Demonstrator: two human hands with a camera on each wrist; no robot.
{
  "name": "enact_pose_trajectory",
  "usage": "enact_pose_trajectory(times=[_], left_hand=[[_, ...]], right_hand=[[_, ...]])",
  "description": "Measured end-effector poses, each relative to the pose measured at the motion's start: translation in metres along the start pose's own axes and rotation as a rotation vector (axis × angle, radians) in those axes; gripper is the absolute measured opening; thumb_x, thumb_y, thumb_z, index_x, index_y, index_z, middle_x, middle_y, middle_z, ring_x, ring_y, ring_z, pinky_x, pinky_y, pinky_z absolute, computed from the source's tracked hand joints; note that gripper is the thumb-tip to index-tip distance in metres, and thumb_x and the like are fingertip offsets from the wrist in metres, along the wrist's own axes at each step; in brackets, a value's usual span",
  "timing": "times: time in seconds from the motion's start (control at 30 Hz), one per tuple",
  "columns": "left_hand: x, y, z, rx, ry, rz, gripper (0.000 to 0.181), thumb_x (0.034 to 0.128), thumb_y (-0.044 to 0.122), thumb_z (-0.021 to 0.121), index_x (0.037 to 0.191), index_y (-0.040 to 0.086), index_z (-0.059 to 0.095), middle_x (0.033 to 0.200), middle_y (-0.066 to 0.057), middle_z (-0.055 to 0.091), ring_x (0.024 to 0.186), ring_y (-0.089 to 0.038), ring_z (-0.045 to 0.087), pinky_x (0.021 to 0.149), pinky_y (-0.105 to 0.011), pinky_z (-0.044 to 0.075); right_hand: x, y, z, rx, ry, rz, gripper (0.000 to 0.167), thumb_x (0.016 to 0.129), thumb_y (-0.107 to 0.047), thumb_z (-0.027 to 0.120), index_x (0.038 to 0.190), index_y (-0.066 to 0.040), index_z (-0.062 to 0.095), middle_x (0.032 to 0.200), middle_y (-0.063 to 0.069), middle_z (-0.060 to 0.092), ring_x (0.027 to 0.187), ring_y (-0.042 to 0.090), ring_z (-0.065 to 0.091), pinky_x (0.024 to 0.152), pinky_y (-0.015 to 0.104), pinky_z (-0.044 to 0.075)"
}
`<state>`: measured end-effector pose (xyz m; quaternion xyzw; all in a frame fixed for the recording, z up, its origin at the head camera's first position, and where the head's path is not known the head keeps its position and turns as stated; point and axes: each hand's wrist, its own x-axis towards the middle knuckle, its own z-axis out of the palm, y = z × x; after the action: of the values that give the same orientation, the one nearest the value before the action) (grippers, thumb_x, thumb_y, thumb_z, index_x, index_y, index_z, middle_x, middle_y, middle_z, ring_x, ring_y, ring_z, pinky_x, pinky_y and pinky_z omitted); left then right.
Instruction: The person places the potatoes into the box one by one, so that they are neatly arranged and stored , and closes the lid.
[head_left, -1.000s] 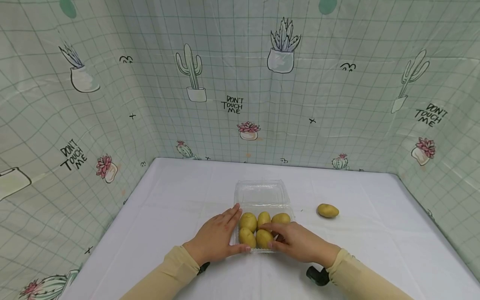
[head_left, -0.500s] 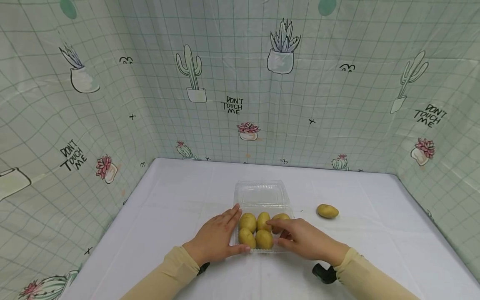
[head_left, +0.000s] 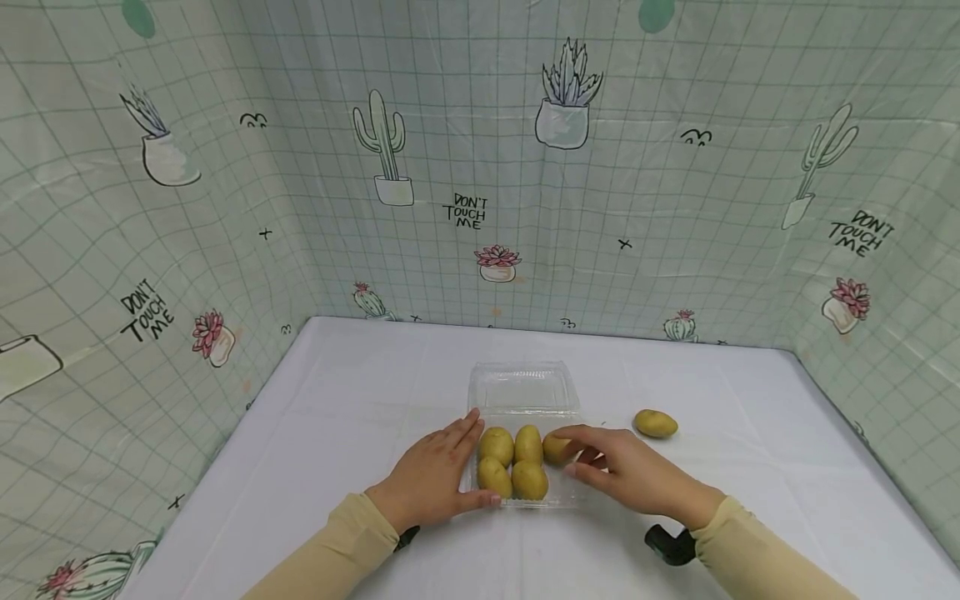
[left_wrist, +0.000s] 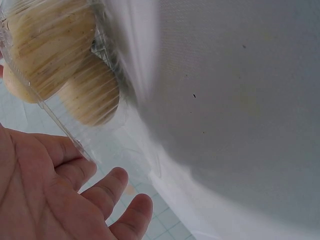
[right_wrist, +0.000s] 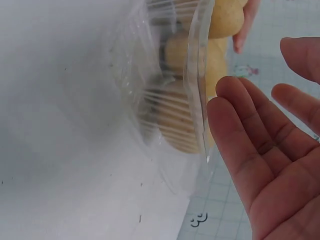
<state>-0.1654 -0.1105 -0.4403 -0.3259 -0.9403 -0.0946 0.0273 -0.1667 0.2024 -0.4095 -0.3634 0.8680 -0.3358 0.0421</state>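
Note:
A clear plastic clamshell box [head_left: 566,497] stands on the table with its lid [head_left: 522,387] folded back. Several yellow potatoes [head_left: 529,480] lie inside it, two in the front row and three behind; its front right corner holds none. My left hand [head_left: 438,467] lies along the box's left side, thumb at the front edge, fingers nearly straight and touching the rim in the left wrist view. Over the box's right side hovers my right hand [head_left: 630,471], fingers loosely bent and holding nothing, partly covering the back right potato [head_left: 556,448]. The right wrist view shows its fingers [right_wrist: 235,140] beside the rim.
One more potato [head_left: 656,423] lies on the white tablecloth [head_left: 375,375], right of the box and behind the right hand. A patterned curtain [head_left: 622,192] encloses the table at the back and sides. A black wrist device [head_left: 670,546] sits under the right sleeve.
My right hand has drawn back from the front middle potato and shifted right, leaving that potato in the box. My left hand has stayed on the box's left side.

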Motion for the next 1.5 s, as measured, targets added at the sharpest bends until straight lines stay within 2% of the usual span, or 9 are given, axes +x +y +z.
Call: enact_pose_trajectory(times=[0.2, 0.43, 0.73, 0.87, 1.03, 1.23, 1.5], left_hand=[[0.0, 0.0, -0.001, -0.006, 0.004, 0.001, 0.101, 0.0897, 0.076, 0.046, 0.153, -0.002, 0.035, 0.161, -0.016, 0.025, 0.141, -0.032, 0.037, 0.11, -0.046, 0.036], [0.0, -0.001, 0.0, -0.005, 0.004, 0.005, 0.101, 0.0898, 0.076, 0.045, 0.153, -0.002, 0.035, 0.161, -0.016, 0.025, 0.141, -0.032, 0.037, 0.111, -0.045, 0.036], [0.0, 0.0, 0.001, 0.0, -0.015, -0.008, 0.101, 0.0894, 0.076, 0.047, 0.154, -0.001, 0.034, 0.162, -0.015, 0.024, 0.142, -0.031, 0.036, 0.111, -0.045, 0.036], [-0.001, 0.0, 0.001, -0.001, 0.005, 0.006, 0.101, 0.0896, 0.076, 0.046, 0.153, -0.002, 0.035, 0.161, -0.016, 0.025, 0.141, -0.033, 0.037, 0.11, -0.046, 0.037], [-0.001, 0.001, 0.0, -0.003, 0.011, 0.006, 0.101, 0.0895, 0.076, 0.047, 0.152, -0.002, 0.036, 0.161, -0.017, 0.026, 0.141, -0.032, 0.038, 0.11, -0.045, 0.036], [-0.001, 0.001, 0.0, -0.007, 0.002, 0.001, 0.1, 0.0898, 0.075, 0.048, 0.153, -0.001, 0.035, 0.161, -0.016, 0.026, 0.141, -0.032, 0.038, 0.11, -0.046, 0.037], [0.0, 0.0, 0.0, 0.013, -0.012, -0.005, 0.102, 0.0891, 0.078, 0.044, 0.154, 0.0, 0.033, 0.162, -0.015, 0.023, 0.142, -0.032, 0.036, 0.111, -0.045, 0.035]], right_hand=[[-0.005, 0.005, -0.007, 0.002, 0.031, 0.024, 0.04, 0.099, -0.014, 0.064, 0.137, -0.005, 0.057, 0.112, 0.005, 0.069, 0.091, 0.008, 0.065, 0.079, 0.028, 0.056], [-0.017, 0.016, -0.022, -0.038, 0.06, 0.106, 0.04, 0.1, -0.02, 0.064, 0.139, -0.013, 0.056, 0.112, 0.003, 0.068, 0.092, 0.007, 0.064, 0.081, 0.028, 0.056], [-0.039, 0.041, -0.039, -0.106, 0.15, 0.178, 0.04, 0.098, -0.016, 0.067, 0.136, -0.012, 0.058, 0.11, 0.003, 0.069, 0.093, 0.007, 0.065, 0.081, 0.03, 0.056], [-0.048, 0.049, -0.047, -0.135, 0.178, 0.194, 0.039, 0.098, -0.014, 0.067, 0.135, -0.011, 0.058, 0.11, 0.003, 0.07, 0.095, 0.009, 0.065, 0.079, 0.03, 0.056], [-0.058, 0.059, -0.054, -0.145, 0.22, 0.221, 0.039, 0.097, -0.013, 0.067, 0.135, -0.008, 0.058, 0.109, 0.004, 0.071, 0.091, 0.013, 0.067, 0.074, 0.029, 0.056], [-0.068, 0.075, -0.059, -0.186, 0.278, 0.256, 0.039, 0.097, -0.016, 0.068, 0.133, -0.004, 0.059, 0.109, 0.006, 0.07, 0.086, 0.01, 0.066, 0.068, 0.028, 0.055], [-0.076, 0.092, -0.062, -0.193, 0.307, 0.311, 0.04, 0.097, -0.017, 0.068, 0.133, -0.003, 0.059, 0.111, 0.009, 0.07, 0.085, 0.007, 0.065, 0.068, 0.027, 0.054]])
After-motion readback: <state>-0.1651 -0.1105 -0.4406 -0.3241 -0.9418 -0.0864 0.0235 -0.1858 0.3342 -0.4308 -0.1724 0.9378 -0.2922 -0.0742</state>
